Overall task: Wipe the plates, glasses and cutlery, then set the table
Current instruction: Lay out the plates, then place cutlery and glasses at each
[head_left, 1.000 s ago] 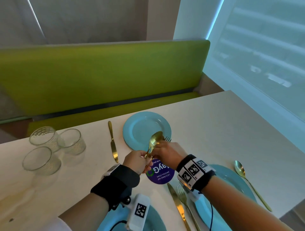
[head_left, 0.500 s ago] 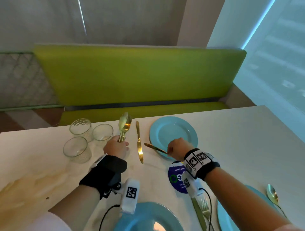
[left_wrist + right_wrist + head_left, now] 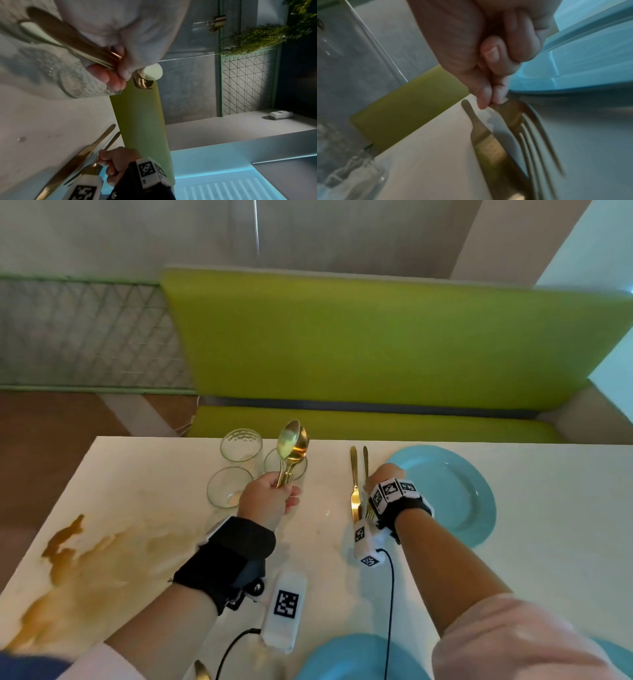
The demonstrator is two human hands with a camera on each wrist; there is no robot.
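1. Two gold spoons (image 3: 292,448) stood bowl-up in the left hand (image 3: 265,501), whose fingers were curled round the handles; behind and just left of that hand stood three glasses (image 3: 236,463).
2. The right hand (image 3: 383,481) pinched a gold fork (image 3: 518,121) at its neck between thumb and fingertips (image 3: 485,100), the other fingers folded into the palm, tines pointing back toward the wrist.
3. Just to the left of that hand a gold knife (image 3: 355,487) lay flat on the table (image 3: 548,508), nearly parallel to the fork; to its right sat a blue plate (image 3: 455,494), close beside the knuckles.
4. The step in hand appeared to be setting, not wiping: the fork was being laid between knife and plate. Whether it already touched the table could not be told.
5. The next move probably called for lowering the fork level, straightening it alongside the knife, then loosening the pinch without dragging it.
6. After that, one spoon from the left hand would likely need a place at this setting; separating the pair with one hand could let the second slip.
7. A brown stain (image 3: 68,570) spread over the table to the left of the left forearm.
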